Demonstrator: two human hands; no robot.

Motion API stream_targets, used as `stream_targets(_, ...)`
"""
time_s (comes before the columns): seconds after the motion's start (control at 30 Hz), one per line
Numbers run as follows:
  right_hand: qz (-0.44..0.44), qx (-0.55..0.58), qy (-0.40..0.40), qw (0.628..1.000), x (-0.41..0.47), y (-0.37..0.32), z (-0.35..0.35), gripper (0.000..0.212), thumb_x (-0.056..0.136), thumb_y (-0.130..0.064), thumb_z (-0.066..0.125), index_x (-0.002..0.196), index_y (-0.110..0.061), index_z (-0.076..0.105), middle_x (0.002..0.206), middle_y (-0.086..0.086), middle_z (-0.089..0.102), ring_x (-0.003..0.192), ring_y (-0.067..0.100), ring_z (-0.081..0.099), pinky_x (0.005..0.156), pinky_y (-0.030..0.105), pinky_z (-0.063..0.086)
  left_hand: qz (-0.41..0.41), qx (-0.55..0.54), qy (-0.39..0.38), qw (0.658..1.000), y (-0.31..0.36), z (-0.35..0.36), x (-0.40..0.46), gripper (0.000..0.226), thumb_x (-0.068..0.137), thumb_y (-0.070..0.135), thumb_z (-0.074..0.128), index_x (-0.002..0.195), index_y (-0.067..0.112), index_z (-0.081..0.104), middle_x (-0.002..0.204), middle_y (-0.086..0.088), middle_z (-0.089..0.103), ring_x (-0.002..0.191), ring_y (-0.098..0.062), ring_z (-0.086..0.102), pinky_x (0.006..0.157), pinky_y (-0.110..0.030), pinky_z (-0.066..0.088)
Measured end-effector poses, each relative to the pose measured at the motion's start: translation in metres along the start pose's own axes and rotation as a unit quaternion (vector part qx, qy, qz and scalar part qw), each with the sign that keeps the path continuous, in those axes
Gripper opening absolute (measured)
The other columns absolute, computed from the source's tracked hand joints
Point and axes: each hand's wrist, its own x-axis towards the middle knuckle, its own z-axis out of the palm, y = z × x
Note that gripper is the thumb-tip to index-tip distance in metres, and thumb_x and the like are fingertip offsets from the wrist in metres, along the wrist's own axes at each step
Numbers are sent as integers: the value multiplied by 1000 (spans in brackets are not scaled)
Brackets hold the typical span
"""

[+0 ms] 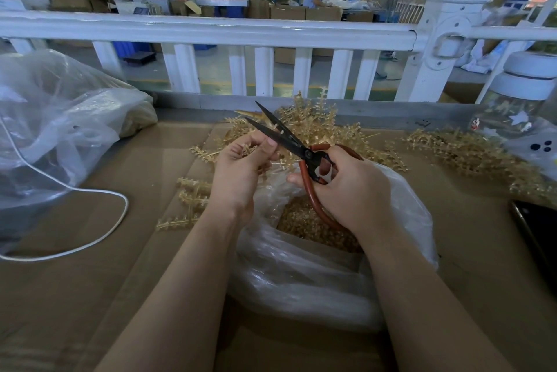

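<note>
My right hand (346, 188) grips the red-brown handles of large black-bladed scissors (286, 138); the blades are parted and point up and to the left. My left hand (241, 163) pinches a translucent amber plastic sprue strip (245, 149) just below the blades. Both hands hover over an open clear plastic bag (316, 266) holding many small amber cut pieces (304, 221).
Piles of amber sprue strips (319, 127) lie behind the hands, to the right (470, 151) and to the left (193, 200) on the cardboard-covered table (90, 296). A big plastic bag (60, 118) and white cable (99, 233) sit left. A jar (524, 100) and dark phone (539, 230) sit right. A white railing (211, 31) borders the back.
</note>
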Motion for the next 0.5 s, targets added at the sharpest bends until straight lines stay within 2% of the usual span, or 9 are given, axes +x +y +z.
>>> stream_targets(0.23,-3,10,-5,1000,0,1,2,76,72,-91,40,92,-23,67,72,-11,65,64,8,60,59,30,55,-6,-7,-5,1000,2,0,-1,25,89,8,65,70,23,68,72,6,64,70,-7,55,65,-15,46)
stream_targets(0.5,-1,16,2,1000,-1,0,0,77,70,-92,38,85,-22,65,66,-13,60,59,7,57,53,22,45,-3,1,-5,1000,0,-1,0,27,89,9,66,69,26,71,74,7,65,70,-7,54,65,-17,43)
